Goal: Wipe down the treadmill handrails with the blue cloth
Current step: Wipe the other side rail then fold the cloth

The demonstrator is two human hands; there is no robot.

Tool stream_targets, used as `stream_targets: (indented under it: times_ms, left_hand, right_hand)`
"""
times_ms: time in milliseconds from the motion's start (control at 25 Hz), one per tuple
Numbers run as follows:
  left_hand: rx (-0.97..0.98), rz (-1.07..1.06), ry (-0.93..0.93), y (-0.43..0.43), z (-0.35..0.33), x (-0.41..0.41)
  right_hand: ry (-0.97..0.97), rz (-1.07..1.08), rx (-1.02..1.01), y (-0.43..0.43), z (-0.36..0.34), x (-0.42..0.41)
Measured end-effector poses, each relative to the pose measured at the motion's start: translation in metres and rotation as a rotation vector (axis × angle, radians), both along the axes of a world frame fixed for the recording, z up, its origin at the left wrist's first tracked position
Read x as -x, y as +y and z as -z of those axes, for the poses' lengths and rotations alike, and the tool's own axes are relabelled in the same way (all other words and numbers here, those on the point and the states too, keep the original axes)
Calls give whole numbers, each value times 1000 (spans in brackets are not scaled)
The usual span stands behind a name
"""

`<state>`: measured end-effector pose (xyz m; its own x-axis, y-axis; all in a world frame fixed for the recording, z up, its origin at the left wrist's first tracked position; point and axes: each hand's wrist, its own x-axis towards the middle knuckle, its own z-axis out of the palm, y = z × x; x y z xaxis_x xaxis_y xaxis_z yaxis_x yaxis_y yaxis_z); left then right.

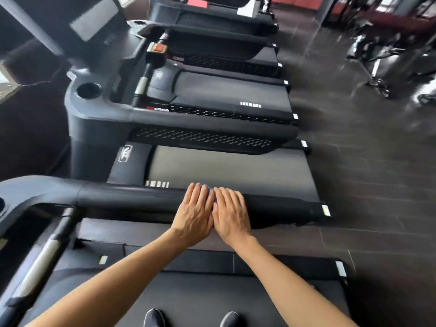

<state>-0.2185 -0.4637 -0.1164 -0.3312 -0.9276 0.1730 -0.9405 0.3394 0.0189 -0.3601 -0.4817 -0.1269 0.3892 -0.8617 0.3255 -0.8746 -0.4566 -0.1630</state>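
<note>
Gym, treadmill row: cloth (209, 188) pressed on the handrail (132, 197) under both your hands.
Your left hand (195, 213) and right hand (232, 214) lie side by side, fingers straight, palms down, clasping nothing. The cloth shows only as a blue sliver between the fingertips, on top of the rail. Item likely light, soft and limp, so it may bunch or slide on the smooth round rail unless you keep pressure on it. Best hold: drape it over the rail, palm on top. The rail looks rigid and fixed. Beyond: neighbouring belt (224, 171), dark tiled floor (365, 161).

Bare forearms (106, 286) — dk shoes (154, 318)
</note>
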Motion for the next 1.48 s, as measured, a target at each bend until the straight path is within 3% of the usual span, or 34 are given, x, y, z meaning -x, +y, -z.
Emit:
stream_targets:
  times_ms: [320, 440, 600, 800, 1240, 1480]
  left_hand:
    - [-12, 161, -119, -32, -1, 198]
    - [-49, 170, -95, -37, -2, 209]
    - [97, 215, -53, -31, -2, 184]
    - [83, 173, -39, -24, 3, 103]
    - [96, -94, -88, 32, -9, -243]
    - [56, -268, -81, 48, -1, -301]
  right_hand:
    - [48, 156, -7, -10, -9, 200]
    - [1, 168, 25, -13, -6, 210]
    - [14, 212, 59, -11, 2, 189]
    - [19, 196, 89, -5, 14, 112]
    - [-5, -104, -81, 12, -5, -246]
    - [70, -206, -150, 11, -9, -315]
